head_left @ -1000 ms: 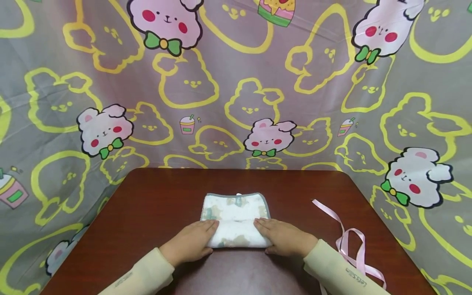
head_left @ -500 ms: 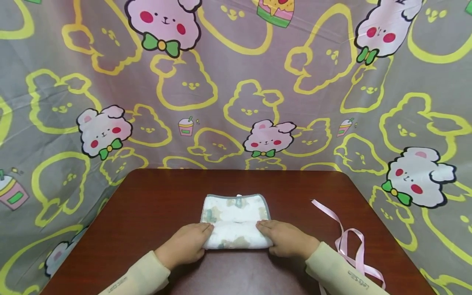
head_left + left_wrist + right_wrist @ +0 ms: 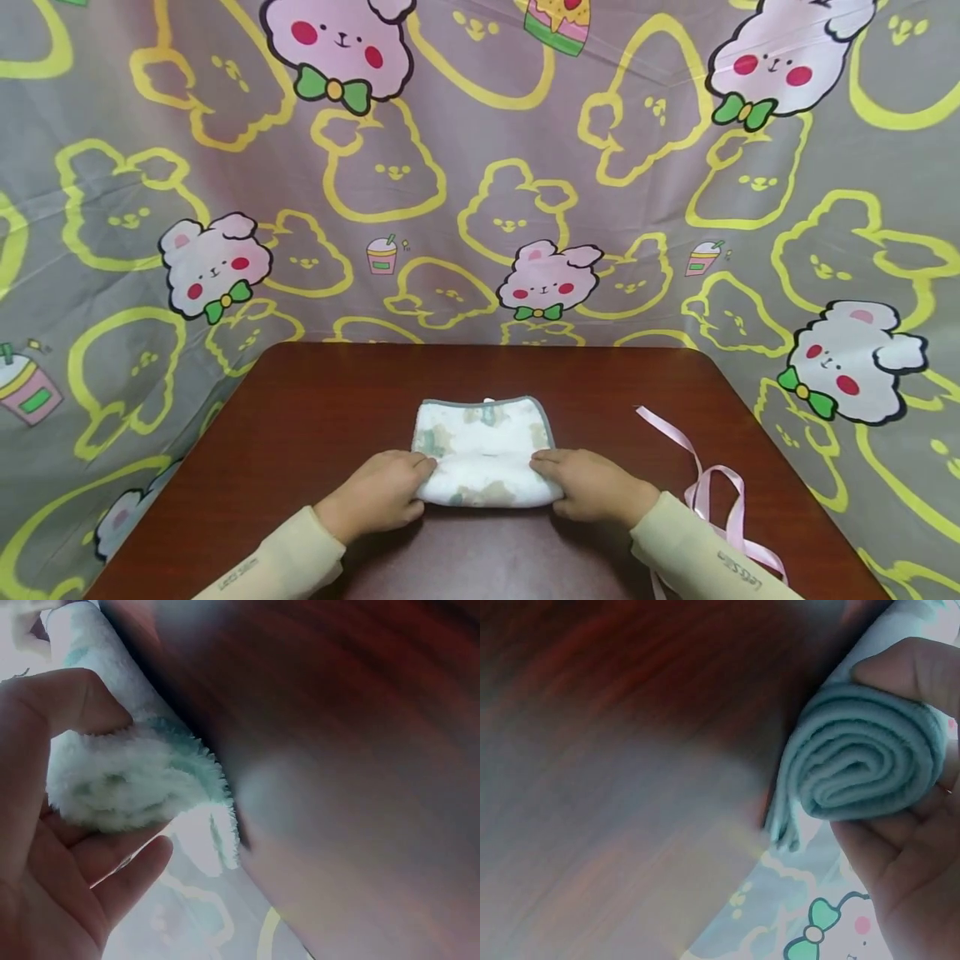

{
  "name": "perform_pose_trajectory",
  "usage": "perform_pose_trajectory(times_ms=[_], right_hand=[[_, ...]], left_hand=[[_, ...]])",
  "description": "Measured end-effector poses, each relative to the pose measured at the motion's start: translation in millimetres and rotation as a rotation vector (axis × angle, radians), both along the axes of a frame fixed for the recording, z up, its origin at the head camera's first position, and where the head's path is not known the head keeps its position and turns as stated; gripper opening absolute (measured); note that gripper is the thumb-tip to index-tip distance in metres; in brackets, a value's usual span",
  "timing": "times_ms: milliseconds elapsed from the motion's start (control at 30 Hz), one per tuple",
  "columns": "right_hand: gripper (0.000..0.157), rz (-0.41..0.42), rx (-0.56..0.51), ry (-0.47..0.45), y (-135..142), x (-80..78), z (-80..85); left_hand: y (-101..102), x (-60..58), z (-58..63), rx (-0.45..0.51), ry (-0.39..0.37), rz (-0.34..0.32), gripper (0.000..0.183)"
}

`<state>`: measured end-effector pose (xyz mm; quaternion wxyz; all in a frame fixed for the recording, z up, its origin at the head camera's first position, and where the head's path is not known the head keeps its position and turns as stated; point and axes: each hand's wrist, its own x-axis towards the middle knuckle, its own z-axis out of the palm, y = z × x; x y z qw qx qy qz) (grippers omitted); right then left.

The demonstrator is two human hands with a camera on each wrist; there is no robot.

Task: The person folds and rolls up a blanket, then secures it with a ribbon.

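Note:
A fluffy white towel (image 3: 483,487) with beige and green patches and a grey-green edge lies mid-table, its near part rolled up and its far part flat. My left hand (image 3: 378,496) grips the left end of the roll. In the left wrist view, the thumb and curled fingers (image 3: 112,851) hold the roll from opposite sides. At the other end, my right hand (image 3: 600,486) holds the roll the same way. The right wrist view shows that end's spiral layers (image 3: 855,776) between thumb and fingers, with a loose flap beside them.
Right of the towel, a pink ribbon (image 3: 735,500) lies in loose loops, partly behind the right sleeve (image 3: 690,533). The brown table (image 3: 315,400) has rounded far corners. A grey cloth (image 3: 450,125) printed with cartoon bunnies hangs behind and at both sides.
Both hands have shifted slightly outward to the ends of the towel, from fingers laid over its top. The roll's near edge looks fuller and a little nearer me. The ribbon stays put.

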<state>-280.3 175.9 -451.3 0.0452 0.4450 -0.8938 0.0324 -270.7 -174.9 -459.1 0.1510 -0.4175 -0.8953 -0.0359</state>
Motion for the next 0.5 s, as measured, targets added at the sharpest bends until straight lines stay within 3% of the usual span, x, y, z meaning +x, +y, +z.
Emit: perform_pose_trajectory(times_ms=[200,500], right_hand=[[0.054,0.029,-0.074,-0.003,2.8,-2.1,0.5],[0.052,-0.046,-0.129,-0.165,5.9,-3.6,7.0]], left_hand=[[-3.5,3.1,3.7,0.043,-0.070,0.031,0.040],[-9.5,5.4,5.2,0.168,-0.265,0.063,0.039]])
